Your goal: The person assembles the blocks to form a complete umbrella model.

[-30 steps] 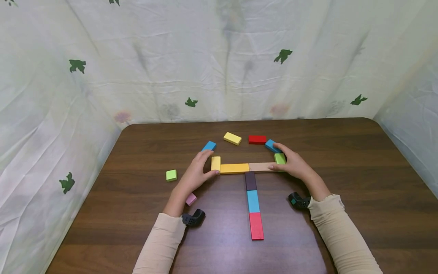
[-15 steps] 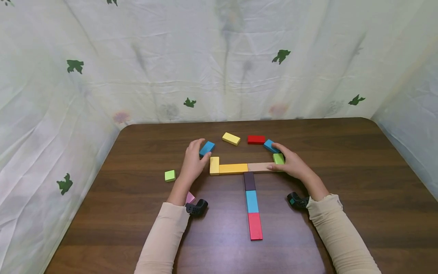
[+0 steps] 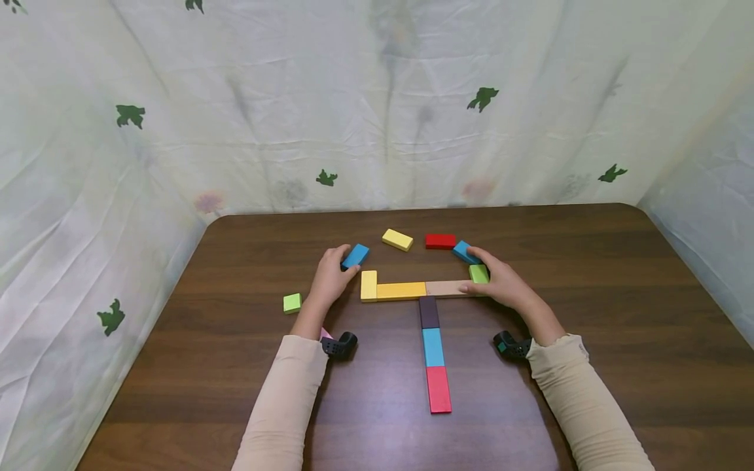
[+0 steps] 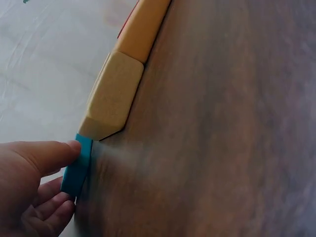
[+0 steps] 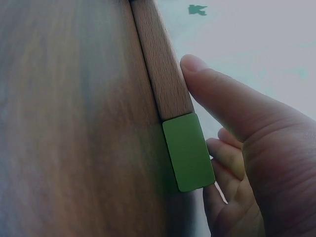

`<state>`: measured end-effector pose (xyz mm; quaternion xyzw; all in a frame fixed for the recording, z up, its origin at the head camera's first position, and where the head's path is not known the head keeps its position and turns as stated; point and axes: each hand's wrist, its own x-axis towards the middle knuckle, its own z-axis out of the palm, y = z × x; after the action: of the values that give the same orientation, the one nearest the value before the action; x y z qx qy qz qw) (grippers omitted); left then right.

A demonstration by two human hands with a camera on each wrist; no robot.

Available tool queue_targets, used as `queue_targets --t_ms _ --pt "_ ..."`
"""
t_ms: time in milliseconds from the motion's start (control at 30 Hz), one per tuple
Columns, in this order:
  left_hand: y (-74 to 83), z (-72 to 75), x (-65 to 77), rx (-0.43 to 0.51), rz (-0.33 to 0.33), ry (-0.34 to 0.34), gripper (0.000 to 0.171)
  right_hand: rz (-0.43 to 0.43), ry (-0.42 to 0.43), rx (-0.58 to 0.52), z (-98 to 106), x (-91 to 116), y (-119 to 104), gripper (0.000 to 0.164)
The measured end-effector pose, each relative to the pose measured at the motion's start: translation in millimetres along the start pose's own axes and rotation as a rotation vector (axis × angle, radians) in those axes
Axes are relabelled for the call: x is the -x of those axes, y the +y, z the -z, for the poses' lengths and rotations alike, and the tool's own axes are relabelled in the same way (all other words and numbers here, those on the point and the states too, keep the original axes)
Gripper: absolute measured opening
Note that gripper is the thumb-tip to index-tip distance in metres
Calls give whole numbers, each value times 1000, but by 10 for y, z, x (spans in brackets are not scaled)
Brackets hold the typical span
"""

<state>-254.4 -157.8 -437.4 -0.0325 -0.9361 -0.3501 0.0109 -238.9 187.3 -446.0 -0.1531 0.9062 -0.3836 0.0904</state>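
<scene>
Fingers of the left hand bent in toward the thumb, with a blue block pinched between; hard to tell whether resting on the table or lifted a little. Near that block, apart from it, a pale yellow block, set crosswise at the left end of an orange-yellow block. Next in the row, touching, a plain wood block, with a green block at its right end. About that end, the right hand, fingers and thumb loosely curved and well apart, thumb beside the plain wood; impossible to tell whether pressing or merely near. By the right forefinger, a second blue block, close to a red block.

From mid-row toward the person, end to end: a dark purple block, a light blue block, a pinkish-red block. Beyond the row, a loose yellow block; left of the left hand, a small green block; beside the left wrist, mostly hidden, a pink block. Behind, a pale cloth.
</scene>
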Motion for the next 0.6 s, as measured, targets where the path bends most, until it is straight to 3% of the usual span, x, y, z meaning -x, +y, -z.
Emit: queue_targets --t_ms 367,600 --pt "-33 -51 -7 -43 -35 38 41 -9 -3 2 3 7 -7 94" --pt "66 -62 -14 -43 -73 62 40 -10 -3 -7 7 5 -12 94"
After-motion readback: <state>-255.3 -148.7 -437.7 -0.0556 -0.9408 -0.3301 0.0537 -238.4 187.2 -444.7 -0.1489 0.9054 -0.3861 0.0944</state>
